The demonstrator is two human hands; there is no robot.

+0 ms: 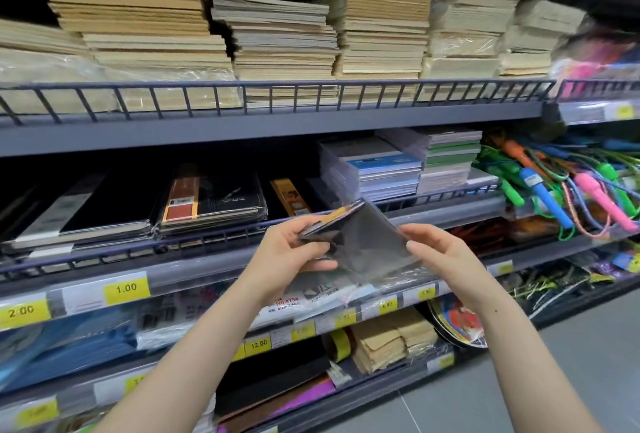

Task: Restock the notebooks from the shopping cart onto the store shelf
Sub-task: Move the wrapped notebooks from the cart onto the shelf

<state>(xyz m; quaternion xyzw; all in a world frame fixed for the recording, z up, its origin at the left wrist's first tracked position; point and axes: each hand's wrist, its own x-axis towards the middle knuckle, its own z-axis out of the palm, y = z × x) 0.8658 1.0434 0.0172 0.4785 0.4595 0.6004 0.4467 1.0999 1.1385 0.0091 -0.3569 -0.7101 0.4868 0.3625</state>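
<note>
Both my hands hold a small black notebook (363,242) in clear plastic wrap, tilted, in front of the middle shelf's wire rail (214,235). My left hand (294,252) grips its left edge with thumb on top and fingers curled beneath. My right hand (440,252) pinches its right edge. On the middle shelf behind lie black notebooks (214,200) with orange-and-red bands, and another one (291,197) just beyond the held notebook. No shopping cart is in view.
The top shelf carries tall stacks of tan exercise books (377,31). Blue and green wrapped pads (398,162) sit right of the black notebooks, coloured skipping ropes (554,183) farther right. Yellow price tags (126,289) line the shelf edges. Grey floor (571,346) lies lower right.
</note>
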